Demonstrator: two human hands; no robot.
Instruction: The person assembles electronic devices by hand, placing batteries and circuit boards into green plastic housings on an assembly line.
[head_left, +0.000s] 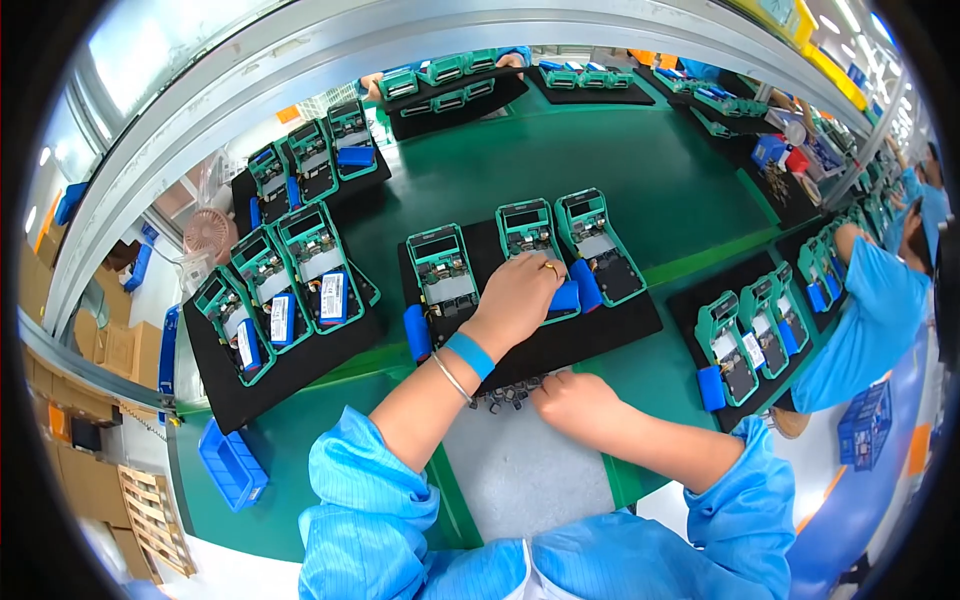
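Observation:
In front of me a black mat [610,335] carries three open teal device housings. My left hand [520,295], with a ring and a blue wristband, reaches over the middle housing [527,228]; its fingers curl down into it, their tips hidden. A blue battery pack [565,297] shows beside that hand. The right housing [603,245] has another blue battery pack [586,284] at its left edge; the left housing [443,265] has a blue pack [417,332] beside it. My right hand [575,400] is closed at a pile of small dark parts [505,397], its fingertips hidden.
More mats with teal housings stand at left [270,370], far left [310,165] and right [745,340]. A blue bin [233,465] sits at the near left. A metal frame [250,80] arches overhead. Co-workers in blue stand at the right; other hands appear at the far side.

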